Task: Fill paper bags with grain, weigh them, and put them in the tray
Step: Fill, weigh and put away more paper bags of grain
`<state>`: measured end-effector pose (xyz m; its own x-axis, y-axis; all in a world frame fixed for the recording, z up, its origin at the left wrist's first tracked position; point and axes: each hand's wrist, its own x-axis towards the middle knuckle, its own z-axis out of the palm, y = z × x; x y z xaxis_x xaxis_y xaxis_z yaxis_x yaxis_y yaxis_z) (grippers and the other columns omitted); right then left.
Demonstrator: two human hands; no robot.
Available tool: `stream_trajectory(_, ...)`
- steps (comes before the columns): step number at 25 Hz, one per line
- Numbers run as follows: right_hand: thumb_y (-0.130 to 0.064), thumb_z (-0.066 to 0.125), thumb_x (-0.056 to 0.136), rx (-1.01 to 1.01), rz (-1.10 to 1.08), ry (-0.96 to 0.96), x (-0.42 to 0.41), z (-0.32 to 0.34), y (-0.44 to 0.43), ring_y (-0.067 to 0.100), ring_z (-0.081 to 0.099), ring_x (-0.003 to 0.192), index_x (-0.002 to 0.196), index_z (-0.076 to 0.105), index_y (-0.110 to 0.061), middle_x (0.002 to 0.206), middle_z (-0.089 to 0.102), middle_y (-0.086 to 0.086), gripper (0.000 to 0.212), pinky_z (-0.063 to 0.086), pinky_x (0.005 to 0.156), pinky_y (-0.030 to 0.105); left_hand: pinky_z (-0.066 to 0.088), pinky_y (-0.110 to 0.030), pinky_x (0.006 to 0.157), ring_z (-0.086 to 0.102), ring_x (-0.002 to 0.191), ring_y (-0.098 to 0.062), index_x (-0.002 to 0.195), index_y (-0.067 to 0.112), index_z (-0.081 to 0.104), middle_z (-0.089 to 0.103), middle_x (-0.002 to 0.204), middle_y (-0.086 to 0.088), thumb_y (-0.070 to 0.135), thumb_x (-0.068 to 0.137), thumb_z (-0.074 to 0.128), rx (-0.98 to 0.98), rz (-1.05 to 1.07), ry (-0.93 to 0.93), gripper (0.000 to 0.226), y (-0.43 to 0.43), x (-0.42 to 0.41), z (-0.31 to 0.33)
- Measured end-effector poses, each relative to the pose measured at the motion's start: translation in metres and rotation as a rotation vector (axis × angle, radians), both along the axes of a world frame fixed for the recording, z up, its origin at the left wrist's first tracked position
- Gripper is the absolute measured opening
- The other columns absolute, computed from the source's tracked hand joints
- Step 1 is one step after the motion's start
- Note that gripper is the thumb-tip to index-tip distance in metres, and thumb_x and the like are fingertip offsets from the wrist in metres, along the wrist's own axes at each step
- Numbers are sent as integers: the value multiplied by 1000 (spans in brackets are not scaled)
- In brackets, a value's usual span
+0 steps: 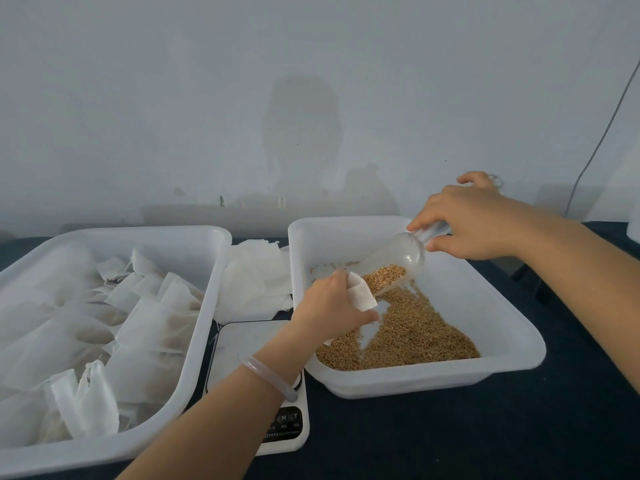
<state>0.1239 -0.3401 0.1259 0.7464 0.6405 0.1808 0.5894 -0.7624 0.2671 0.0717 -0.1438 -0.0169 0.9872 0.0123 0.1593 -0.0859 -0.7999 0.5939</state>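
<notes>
Person's left hand (332,306), pale translucent bangle (270,375) on the wrist, reaches over the white digital kitchen scale (242,344) & into the right-hand white plastic tray (512,327). Its grip is clamped on a small white paper bag (362,292), fingers curled round it. The bag is held above the loose golden-brown grain (415,334), which lies across the tray floor, mostly centre & near side, w/ bare patches showing through.

The right hand (474,223) comes in from the right. Its grip is closed on the handle of a clear plastic scoop (398,258), thumb under, fingers over. The scoop tilts down-left, part-filled w/ grain, its lip at the bag's mouth; touching or just short, can't tell.

Beside it, apart, the left-hand white plastic tray (207,271) holds many filled white bags (145,323) in a loose heap. Btwn the two trays at the back, a pile of empty white bags (252,275) rests on the dark surface (485,427), just behind the scale. The scale sits btwn the trays at front, button panel nearest the camera. A thin grey cable (602,140) runs down the pale wall, far right.
</notes>
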Motion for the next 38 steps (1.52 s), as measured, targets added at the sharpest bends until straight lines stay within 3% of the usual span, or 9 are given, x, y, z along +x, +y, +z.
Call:
stream_trajectory(7,-34,60,87,-52,36,-83,-2,6,10,8,41,119,121,57,-39,119,57,-15,35,-1,111,37,41,-25,60,54,82,-15,111,16,46,54,92,6,56,72,69,-51,29,-10,61,-1,-1,-1)
stream_trajectory(10,-35,62,86,-35,47,-94,0,5,9,8,42,118,119,58,-40,117,58,-15,34,0,110,36,38,-26,61,51,85,-17,116,12,43,50,94,5,57,75,66,-42,26,-15,65,-1,-2,0)
stream_trajectory(12,-37,64,84,13,34,-36,5,3,0,7,45,116,117,59,-41,116,59,-17,33,3,108,34,32,-22,54,47,82,-16,119,10,42,46,90,5,53,78,66,-74,30,-33,64,1,-3,0)
stream_trajectory(16,-37,69,81,197,-106,131,20,-10,-40,8,53,111,107,59,-45,112,63,-17,29,15,103,32,30,-19,50,47,75,-15,101,14,42,44,80,8,44,81,65,-225,76,-81,43,5,-4,0)
stream_trajectory(21,-29,68,81,-218,-181,68,22,-80,-55,10,47,111,112,60,-43,107,61,-18,35,7,112,42,28,-20,48,41,60,-5,78,25,36,43,74,9,42,79,67,-322,117,-106,36,9,-8,0)
stream_trajectory(25,-37,67,81,-55,-117,376,15,-117,-56,2,43,116,109,59,-48,112,57,-29,31,5,116,42,33,-22,51,44,62,-8,88,16,45,48,77,4,41,79,68,-339,114,-110,35,10,-7,1)
stream_trajectory(30,-37,70,80,172,-79,538,7,-118,-67,-23,44,90,93,52,-56,95,53,-38,30,24,105,25,39,-21,53,49,61,-9,85,17,45,49,74,5,36,78,70,-481,90,-110,32,12,-9,2)
stream_trajectory(33,-31,72,79,268,-111,514,7,-96,-72,-19,47,91,96,54,-53,99,56,-33,33,32,100,25,46,-28,58,55,67,-14,89,16,48,54,78,3,35,77,71,-524,88,-96,32,13,-10,2)
stream_trajectory(38,-23,70,82,336,-172,489,10,-60,-76,-1,51,106,108,59,-42,113,59,-20,34,37,104,36,34,-15,46,43,62,-4,87,18,43,46,76,8,38,78,69,-329,76,-97,34,11,-10,2)
